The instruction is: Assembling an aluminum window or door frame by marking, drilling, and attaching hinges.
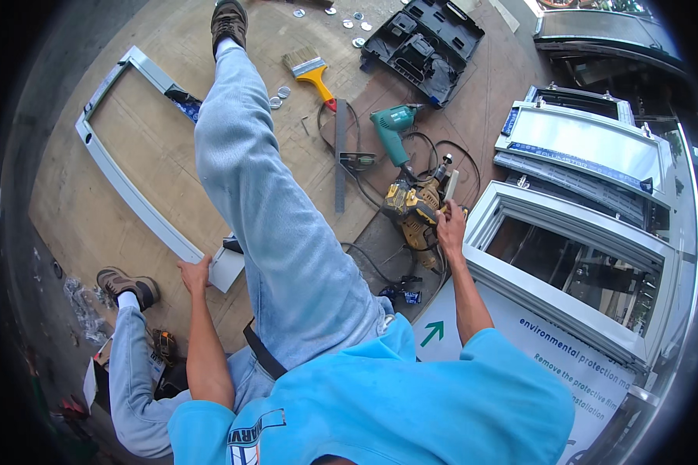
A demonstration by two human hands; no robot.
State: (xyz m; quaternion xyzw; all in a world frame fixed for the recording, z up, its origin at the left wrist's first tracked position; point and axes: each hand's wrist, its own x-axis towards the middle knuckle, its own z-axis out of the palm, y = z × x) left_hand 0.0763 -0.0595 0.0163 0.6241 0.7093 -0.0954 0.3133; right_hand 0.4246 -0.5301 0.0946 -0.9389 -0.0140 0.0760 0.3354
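Observation:
A white rectangular frame (pixel 134 198) with a curved long side lies on the brown board at the left. My left hand (pixel 195 273) is closed on its near corner, beside my bent leg. Part of the frame passes behind my leg, out of sight. To the right, my right hand (pixel 450 225) is closed on a yellow-and-black power tool (pixel 417 208), which sits on the floor with its cord around it. My palm covers part of its grip. A green drill (pixel 394 120) lies just beyond that tool.
A metal square (pixel 340 155) and a yellow-handled paintbrush (pixel 313 74) lie ahead. An open black tool case (pixel 434 43) stands at the far side. White window frames (pixel 554 300) and panels (pixel 589 139) are stacked at the right. Loose cords cross the floor. Clear plastic (pixel 85 310) lies left.

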